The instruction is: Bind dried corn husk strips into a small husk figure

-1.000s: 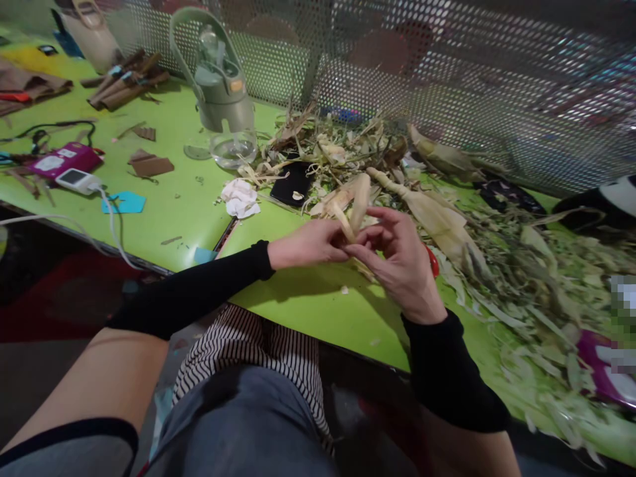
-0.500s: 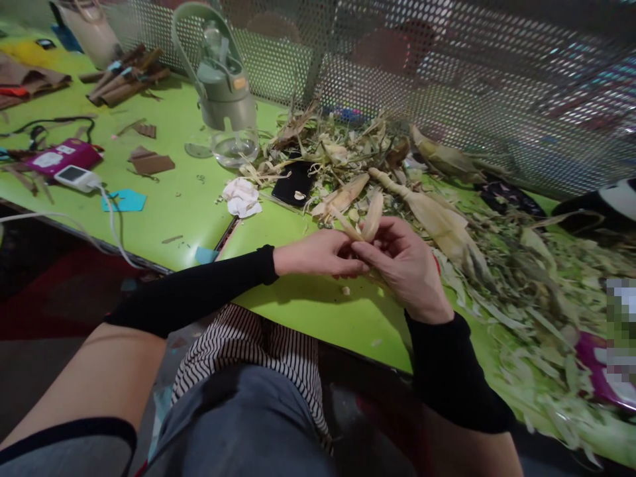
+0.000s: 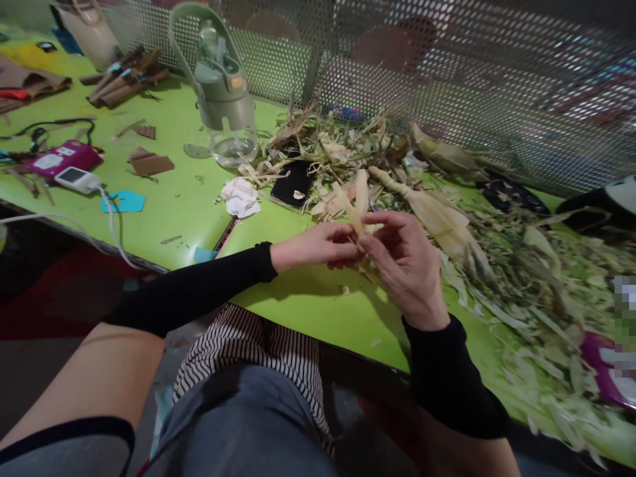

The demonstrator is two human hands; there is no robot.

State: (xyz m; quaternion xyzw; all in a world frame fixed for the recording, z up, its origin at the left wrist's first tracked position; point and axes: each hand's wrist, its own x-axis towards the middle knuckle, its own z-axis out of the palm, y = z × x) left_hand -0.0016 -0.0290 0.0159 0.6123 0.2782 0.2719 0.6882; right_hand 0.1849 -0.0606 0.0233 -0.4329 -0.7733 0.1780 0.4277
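Note:
A pale corn husk (image 3: 361, 192) stands upright in a V of strips above my fingertips, over the green table (image 3: 298, 298). My left hand (image 3: 322, 245) pinches its lower end, with the fingers curled. My right hand (image 3: 410, 268) meets it from the other side, thumb and forefinger closed on the husk near its base. The fingers partly hide the lower part. Behind my hands lies a larger pale husk with a stem (image 3: 437, 215). A black phone-like slab (image 3: 293, 185) lies beyond, with a husk scrap on it.
Shredded husks (image 3: 527, 291) spread along the right and back. A green water bottle (image 3: 226, 99) stands at back left, near crumpled tissue (image 3: 240, 197). Further left are brown rolls (image 3: 119, 79), a purple box (image 3: 64, 158) and a white cable (image 3: 113, 222). A perforated metal screen (image 3: 377, 59) rises behind.
The husk strips have turned more upright and stand higher above my fingers. My right forefinger has straightened against the husk, and my left hand has shifted slightly left.

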